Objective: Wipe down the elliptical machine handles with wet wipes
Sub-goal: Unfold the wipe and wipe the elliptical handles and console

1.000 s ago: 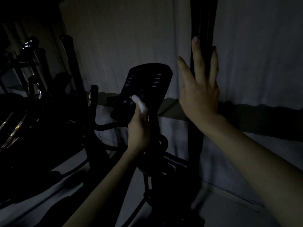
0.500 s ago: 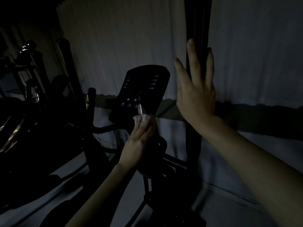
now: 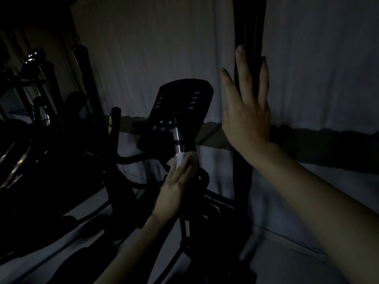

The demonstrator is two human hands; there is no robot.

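The room is very dark. My left hand [image 3: 178, 181] is closed around a white wet wipe [image 3: 182, 158], wrapped on a short fixed handle just below the elliptical's black console [image 3: 180, 107]. The handle's shiny metal tip [image 3: 177, 140] sticks up bare above the wipe. My right hand [image 3: 246, 111] rests flat against the tall black moving handle bar [image 3: 244, 181] on the right, fingers spread and pointing up, thumb hidden behind the bar.
The left moving handle bar [image 3: 88, 83] rises at the left, with a short black grip [image 3: 114, 124] beside the console. More dark gym machines [image 3: 30, 99] crowd the far left. A pale wall [image 3: 153, 48] with a dark band stands behind.
My left hand has slid the wipe down the short handle, from the console's lower edge to below it, uncovering the shiny metal tip. My right hand stays on the tall bar.
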